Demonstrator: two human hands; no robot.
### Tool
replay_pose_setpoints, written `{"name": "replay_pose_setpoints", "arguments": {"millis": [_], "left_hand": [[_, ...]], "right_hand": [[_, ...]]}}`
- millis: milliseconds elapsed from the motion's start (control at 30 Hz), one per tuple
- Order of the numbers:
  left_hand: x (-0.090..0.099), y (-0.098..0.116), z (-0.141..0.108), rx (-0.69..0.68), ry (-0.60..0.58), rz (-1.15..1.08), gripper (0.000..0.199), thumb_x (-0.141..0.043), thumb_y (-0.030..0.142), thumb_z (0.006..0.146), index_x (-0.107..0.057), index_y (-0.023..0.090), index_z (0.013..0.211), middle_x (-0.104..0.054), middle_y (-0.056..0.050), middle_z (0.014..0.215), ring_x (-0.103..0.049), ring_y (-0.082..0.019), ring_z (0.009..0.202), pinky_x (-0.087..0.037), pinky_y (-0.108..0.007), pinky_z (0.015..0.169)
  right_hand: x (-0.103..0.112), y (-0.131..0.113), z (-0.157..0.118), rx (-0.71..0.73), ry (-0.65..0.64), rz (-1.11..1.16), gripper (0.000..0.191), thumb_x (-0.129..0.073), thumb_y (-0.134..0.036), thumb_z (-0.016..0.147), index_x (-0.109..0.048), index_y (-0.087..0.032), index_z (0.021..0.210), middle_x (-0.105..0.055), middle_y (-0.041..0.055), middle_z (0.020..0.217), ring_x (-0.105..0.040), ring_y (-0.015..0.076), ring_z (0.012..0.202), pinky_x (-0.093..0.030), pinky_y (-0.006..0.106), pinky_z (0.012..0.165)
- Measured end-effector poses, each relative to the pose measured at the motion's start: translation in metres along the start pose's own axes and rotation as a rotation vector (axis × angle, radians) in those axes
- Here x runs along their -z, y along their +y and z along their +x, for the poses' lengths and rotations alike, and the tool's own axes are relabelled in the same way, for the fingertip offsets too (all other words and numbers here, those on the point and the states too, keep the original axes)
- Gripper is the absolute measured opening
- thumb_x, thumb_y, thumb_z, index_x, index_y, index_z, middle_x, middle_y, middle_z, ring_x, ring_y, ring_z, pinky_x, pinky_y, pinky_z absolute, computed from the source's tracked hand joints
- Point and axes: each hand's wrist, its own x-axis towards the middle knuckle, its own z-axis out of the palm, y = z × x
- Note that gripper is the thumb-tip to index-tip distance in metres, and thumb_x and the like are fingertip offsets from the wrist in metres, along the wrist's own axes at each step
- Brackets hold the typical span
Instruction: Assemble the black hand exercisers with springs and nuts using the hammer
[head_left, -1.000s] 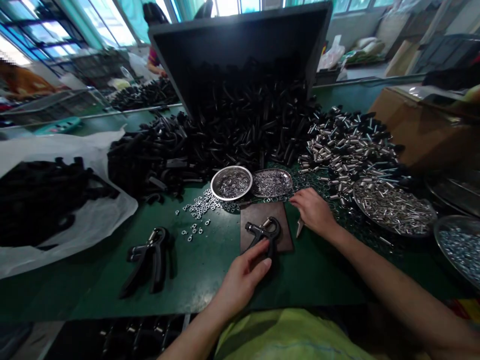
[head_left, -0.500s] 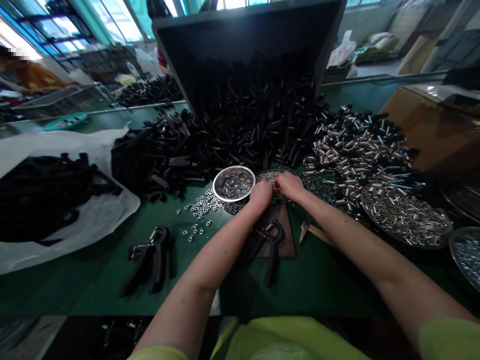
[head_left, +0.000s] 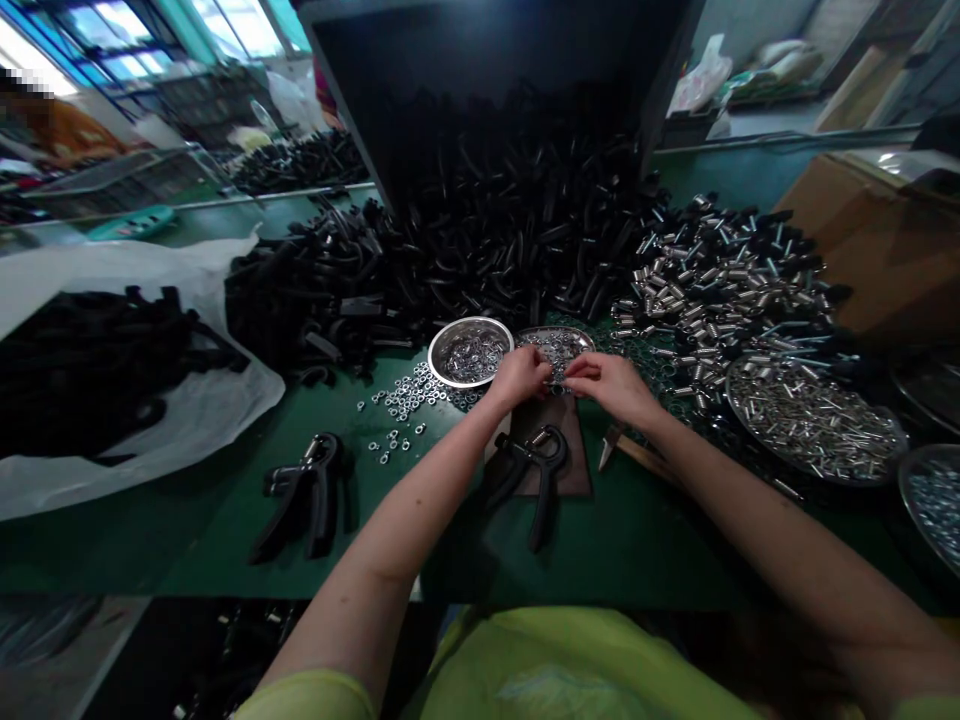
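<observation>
My left hand is closed in a pinch by the front edge of a shallow dish of small metal parts. Facing it, my right hand has thumb and fingertips drawn together. A tiny metal piece shows between the two hands, too small to name. Just below lies a black hand grip exerciser with a spring, its top on a brown board. A steel bowl of small metal pieces stands left of my left hand. A hammer with a wooden handle lies beneath my right forearm.
Loose metal eyelets are scattered left. Another hand grip exerciser lies nearer. Black handles heap before a dark bin; more fill a white sack. Springs, a tray of metal pins and a cardboard box are right.
My hands have come back a little from the dish, and more of it shows. My right hand has shifted right, its fingers more visible. The view has tilted slightly.
</observation>
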Motion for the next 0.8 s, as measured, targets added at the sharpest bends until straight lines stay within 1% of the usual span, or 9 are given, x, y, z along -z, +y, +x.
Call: {"name": "replay_pose_setpoints", "arguments": {"millis": [67, 167, 200, 233, 300, 400, 533, 700, 800], "left_hand": [[0.007, -0.004, -0.018, 0.025, -0.066, -0.256, 0.013, -0.044, 0.019, 0.089, -0.053, 0.012, 0.095, -0.069, -0.009, 0.086, -0.067, -0.013, 0.066, -0.055, -0.026, 0.064], [0.018, -0.015, -0.053, 0.126, -0.16, -0.806, 0.007, -0.05, 0.016, 0.085, -0.05, 0.013, 0.091, -0.069, -0.008, 0.089, -0.065, -0.01, 0.061, -0.055, -0.024, 0.059], [0.022, -0.02, -0.065, 0.161, -0.179, -0.942, 0.007, -0.053, 0.015, 0.083, -0.05, 0.014, 0.09, -0.069, -0.008, 0.089, -0.064, -0.009, 0.06, -0.055, -0.023, 0.057], [0.025, -0.024, -0.077, 0.19, -0.19, -1.02, 0.008, -0.055, 0.015, 0.082, -0.051, 0.014, 0.089, -0.069, -0.007, 0.089, -0.064, -0.008, 0.059, -0.054, -0.021, 0.056], [0.028, -0.033, -0.098, 0.236, -0.196, -1.096, 0.011, -0.059, 0.017, 0.08, -0.052, 0.014, 0.088, -0.069, -0.007, 0.088, -0.064, -0.008, 0.059, -0.053, -0.019, 0.054], [0.027, -0.043, -0.122, 0.268, -0.183, -1.119, 0.018, -0.065, 0.02, 0.077, -0.052, 0.014, 0.088, -0.069, -0.007, 0.087, -0.065, -0.009, 0.061, -0.053, -0.019, 0.055], [0.02, -0.046, -0.14, 0.237, -0.167, -1.061, 0.024, -0.068, 0.027, 0.075, -0.052, 0.013, 0.087, -0.069, -0.007, 0.086, -0.065, -0.009, 0.062, -0.053, -0.021, 0.058], [0.012, -0.042, -0.144, 0.181, -0.151, -0.908, 0.024, -0.063, 0.033, 0.078, -0.05, 0.016, 0.088, -0.069, -0.007, 0.087, -0.064, -0.012, 0.063, -0.05, -0.023, 0.056], [0.008, -0.04, -0.139, 0.081, -0.117, -0.694, 0.018, -0.06, 0.033, 0.08, -0.056, 0.016, 0.086, -0.068, -0.004, 0.082, -0.061, -0.013, 0.065, -0.047, -0.025, 0.058]], "right_hand": [[-0.007, -0.002, -0.017, -0.006, -0.065, 0.101, 0.012, -0.062, -0.024, 0.075, -0.066, -0.017, 0.084, -0.068, 0.0011, 0.073, -0.063, 0.0142, 0.065, -0.049, 0.026, 0.063], [-0.017, -0.006, -0.032, 0.084, -0.121, 0.006, 0.006, -0.064, -0.021, 0.074, -0.068, -0.018, 0.077, -0.068, 0.0002, 0.075, -0.062, 0.0142, 0.072, -0.046, 0.026, 0.069], [-0.02, -0.007, -0.034, 0.121, -0.131, -0.037, 0.005, -0.064, -0.021, 0.073, -0.068, -0.018, 0.076, -0.068, 0.0003, 0.077, -0.062, 0.0142, 0.074, -0.045, 0.026, 0.071], [-0.023, -0.008, -0.035, 0.15, -0.138, -0.074, 0.005, -0.065, -0.02, 0.074, -0.069, -0.018, 0.075, -0.067, 0.0005, 0.078, -0.061, 0.0141, 0.076, -0.045, 0.026, 0.072], [-0.026, -0.011, -0.033, 0.176, -0.154, -0.133, 0.005, -0.065, -0.019, 0.074, -0.069, -0.018, 0.074, -0.066, 0.001, 0.078, -0.06, 0.0138, 0.075, -0.044, 0.026, 0.071], [-0.027, -0.015, -0.029, 0.157, -0.19, -0.221, 0.004, -0.065, -0.019, 0.073, -0.069, -0.017, 0.074, -0.065, 0.0011, 0.078, -0.059, 0.0134, 0.072, -0.042, 0.024, 0.068], [-0.026, -0.021, -0.026, 0.132, -0.235, -0.278, 0.004, -0.066, -0.018, 0.072, -0.069, -0.017, 0.072, -0.066, 0.0007, 0.074, -0.06, 0.0138, 0.07, -0.041, 0.024, 0.065], [-0.025, -0.022, -0.022, 0.093, -0.283, -0.29, 0.004, -0.067, -0.019, 0.069, -0.07, -0.017, 0.072, -0.068, 0.0007, 0.072, -0.061, 0.0141, 0.068, -0.04, 0.023, 0.062], [-0.026, -0.019, -0.016, 0.059, -0.324, -0.292, 0.005, -0.068, -0.018, 0.066, -0.07, -0.017, 0.071, -0.067, -0.0003, 0.067, -0.06, 0.0136, 0.064, -0.038, 0.022, 0.058]]}}
